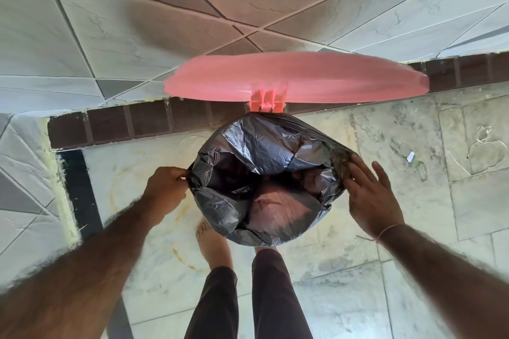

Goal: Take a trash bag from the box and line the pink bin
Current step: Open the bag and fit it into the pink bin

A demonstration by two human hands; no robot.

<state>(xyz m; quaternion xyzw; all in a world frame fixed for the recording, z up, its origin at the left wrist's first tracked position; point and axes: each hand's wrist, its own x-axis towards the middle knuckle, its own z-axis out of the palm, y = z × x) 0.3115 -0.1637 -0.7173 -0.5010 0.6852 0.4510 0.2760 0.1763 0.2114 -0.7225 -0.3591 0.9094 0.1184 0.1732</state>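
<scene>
Left hand (165,187) pinching black trash bag (264,173) edge, right hand (369,195) spread flat on it, pink lid (297,76) raised

Black trash bag (264,173) stretched over pink bin (271,103) rim — lid (296,78) upright.

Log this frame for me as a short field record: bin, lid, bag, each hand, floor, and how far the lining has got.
bin: pink, almost wholly hidden under the bag; pink shows through the bag's middle
lid: pink, flipped open, standing up at the far side
trash bag: black, draped over the bin mouth, crumpled, not pushed down inside
left hand: grip pinching the bag edge on its side
right hand: open, fingers spread, flat against the bag edge on the opposite side
floor: pale stained tiles; bare foot beside the bin
stage: bag over the rim, still being fitted
</scene>
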